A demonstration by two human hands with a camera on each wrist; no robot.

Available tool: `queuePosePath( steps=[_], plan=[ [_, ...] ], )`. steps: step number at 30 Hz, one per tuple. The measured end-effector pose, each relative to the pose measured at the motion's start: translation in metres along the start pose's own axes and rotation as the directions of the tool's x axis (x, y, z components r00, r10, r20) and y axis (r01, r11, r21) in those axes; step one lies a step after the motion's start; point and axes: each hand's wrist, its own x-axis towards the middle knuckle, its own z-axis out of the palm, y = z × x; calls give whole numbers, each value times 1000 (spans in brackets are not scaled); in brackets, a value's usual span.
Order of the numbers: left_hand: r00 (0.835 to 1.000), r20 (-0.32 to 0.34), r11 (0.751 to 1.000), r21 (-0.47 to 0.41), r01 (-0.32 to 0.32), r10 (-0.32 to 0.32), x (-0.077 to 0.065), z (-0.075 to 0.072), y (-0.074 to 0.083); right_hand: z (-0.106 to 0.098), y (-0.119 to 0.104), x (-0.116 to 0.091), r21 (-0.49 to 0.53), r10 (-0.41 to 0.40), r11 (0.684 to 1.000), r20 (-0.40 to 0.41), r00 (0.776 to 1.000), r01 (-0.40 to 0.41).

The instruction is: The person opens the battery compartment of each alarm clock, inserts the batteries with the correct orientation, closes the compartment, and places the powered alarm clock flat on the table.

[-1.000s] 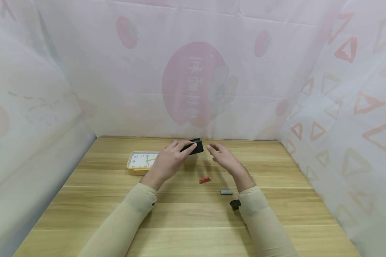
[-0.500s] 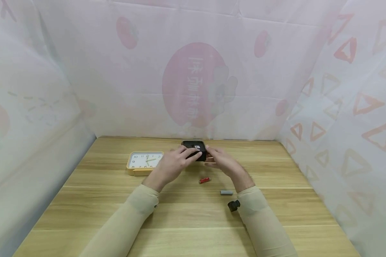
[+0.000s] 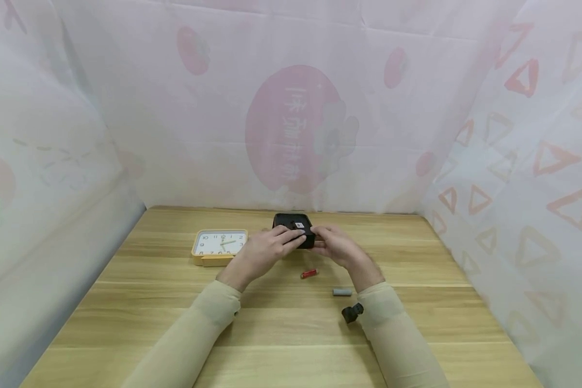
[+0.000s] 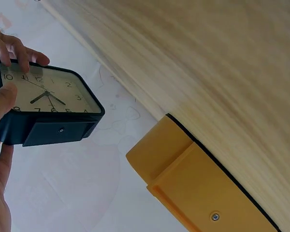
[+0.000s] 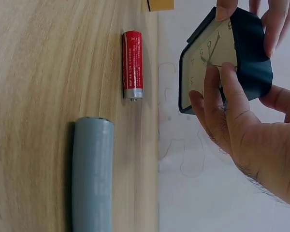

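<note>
My two hands hold a black desk clock (image 3: pixel 287 219) near the back of the table, its dark back with a white label turned up in the head view. From the left, my left hand (image 3: pixel 262 251) grips its near edge. My right hand (image 3: pixel 340 249) holds the right side, fingers across the dial and thumb on the back in the right wrist view. The white dial of the black clock (image 4: pixel 48 91) shows in the left wrist view. Below the hands lies a red AA battery (image 3: pixel 309 274), and closer to the right sleeve a grey battery-like cylinder (image 3: pixel 341 292).
A yellow-framed clock (image 3: pixel 212 260) lies face up beside the left hand. A small black device (image 3: pixel 352 312) sits at the right sleeve cuff. Printed cloth walls (image 3: pixel 194 161) enclose the wooden table (image 3: pixel 281 345) at the back and sides.
The black clock has come down slightly toward me and turned so that its back shows. My right hand, apart from it a second ago, now grips its right side.
</note>
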Motion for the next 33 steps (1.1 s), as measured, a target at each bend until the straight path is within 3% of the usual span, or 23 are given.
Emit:
queuePosePath(
  steps=[11,16,19,26,33],
  plan=[
    [999,-46,994,-112,-18,13,1,5,-2,-11,0,0,9,13,1000,24,1000,-13],
    [996,-85,972,-235,-5,-15,3,8,-6,-17,-5,2,-20,18,1000,32,999,-18],
    [997,-74,952,-307,8,-32,3,8,-10,-22,-9,2,-49,23,999,30,999,-22],
    [995,77,881,-464,96,-67,3,1,-25,-31,-17,2,-91,49,995,23,999,-47],
    [966,235,823,-526,217,-105,-2,-3,-45,-39,-19,1,-132,69,989,69,995,-60]
  ],
)
